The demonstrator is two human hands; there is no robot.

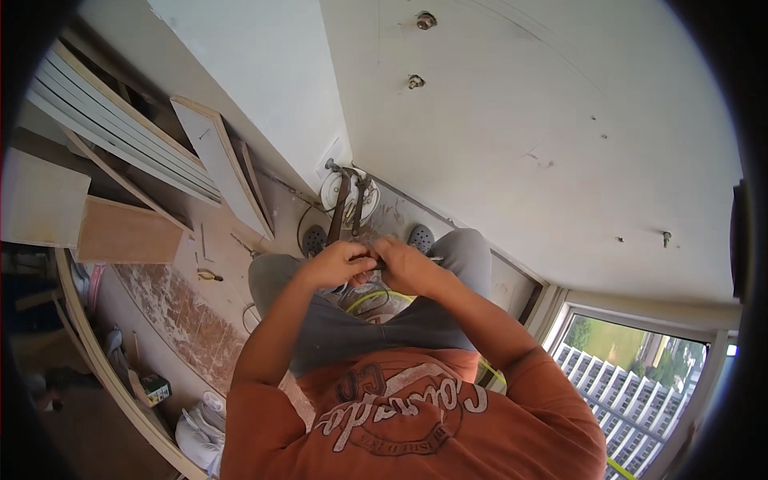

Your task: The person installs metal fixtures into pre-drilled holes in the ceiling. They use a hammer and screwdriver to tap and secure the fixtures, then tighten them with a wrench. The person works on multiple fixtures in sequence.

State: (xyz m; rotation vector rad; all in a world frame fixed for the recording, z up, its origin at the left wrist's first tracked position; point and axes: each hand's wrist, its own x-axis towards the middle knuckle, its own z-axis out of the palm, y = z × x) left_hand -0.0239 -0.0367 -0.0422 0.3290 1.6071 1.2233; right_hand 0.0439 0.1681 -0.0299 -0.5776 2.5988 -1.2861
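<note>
My left hand [339, 263] and my right hand [406, 266] meet over my lap, fingers curled in and nearly touching. Whatever they pinch between them is small, dark and mostly hidden by the fingers. A thin pale end shows beside my right hand, too little of it to name. Just beyond the hands, a white round container [326, 190] holds metal tools, among them a long rusty-brown tool [342, 204] leaning toward me. Below my hands a yellow-green cord or hose [370, 298] curves between my legs.
Pliers [210, 275] lie on the dusty floor at left. Beyond them lean white boards [216, 156] and a wooden panel [128, 230]. Pipe stubs [426, 21] stick out of the wall [512, 104]. At right is a window [632, 352]; white bags [200, 432] sit lower left.
</note>
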